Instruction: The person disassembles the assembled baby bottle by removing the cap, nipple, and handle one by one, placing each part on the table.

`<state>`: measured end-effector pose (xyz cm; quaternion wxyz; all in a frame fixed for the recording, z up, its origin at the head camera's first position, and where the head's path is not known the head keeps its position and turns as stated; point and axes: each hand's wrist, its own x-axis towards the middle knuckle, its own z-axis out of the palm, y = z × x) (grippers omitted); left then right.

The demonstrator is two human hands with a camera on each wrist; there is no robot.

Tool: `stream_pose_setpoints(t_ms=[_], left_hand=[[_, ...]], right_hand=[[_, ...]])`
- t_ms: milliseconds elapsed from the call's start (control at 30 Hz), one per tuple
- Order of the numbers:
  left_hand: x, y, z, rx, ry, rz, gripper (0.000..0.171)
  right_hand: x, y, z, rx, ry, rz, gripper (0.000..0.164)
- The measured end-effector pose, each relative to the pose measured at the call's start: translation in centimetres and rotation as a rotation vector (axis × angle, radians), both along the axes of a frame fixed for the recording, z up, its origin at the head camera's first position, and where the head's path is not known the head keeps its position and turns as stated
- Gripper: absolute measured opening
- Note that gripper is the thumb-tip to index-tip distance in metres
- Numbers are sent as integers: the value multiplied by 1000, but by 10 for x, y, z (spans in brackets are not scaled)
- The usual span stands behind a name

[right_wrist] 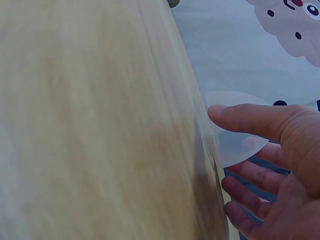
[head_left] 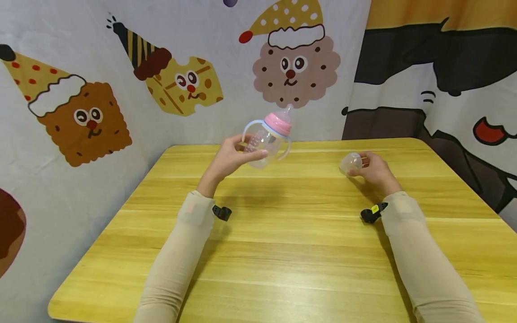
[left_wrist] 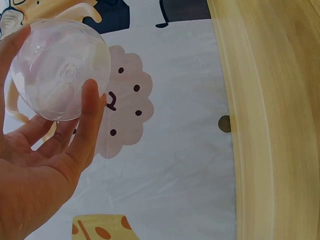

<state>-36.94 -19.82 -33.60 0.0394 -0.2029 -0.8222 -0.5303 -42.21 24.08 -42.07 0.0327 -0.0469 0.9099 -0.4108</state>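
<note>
A clear baby bottle [head_left: 264, 144] with a pink collar, a teat on top and two pale handles is raised above the table, tilted to the right. My left hand [head_left: 231, 158] grips its body, thumb on the near side. In the left wrist view, the round base of the bottle [left_wrist: 60, 70] faces the camera with the fingers [left_wrist: 89, 117] around it. Farther right, a translucent dome-shaped bottle cap [head_left: 350, 164] is pinched by my right hand [head_left: 375, 169] between thumb and fingers. The right wrist view shows the thumb [right_wrist: 245, 119] across the cap [right_wrist: 235, 150].
The wooden table [head_left: 274, 251] spreads beneath both arms, its far edge close to a wall cloth [head_left: 226, 125] printed with cartoon biscuits and cheese. Dark wrist cameras [head_left: 222, 212] are strapped at both cuffs.
</note>
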Motion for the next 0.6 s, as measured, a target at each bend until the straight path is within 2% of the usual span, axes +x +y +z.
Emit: stream_pose_setpoints(t_ms=[600], left_hand=[[-3, -4, 1, -5, 0, -1, 54]], right_hand=[[-3, 1, -4, 18, 6, -14, 82]])
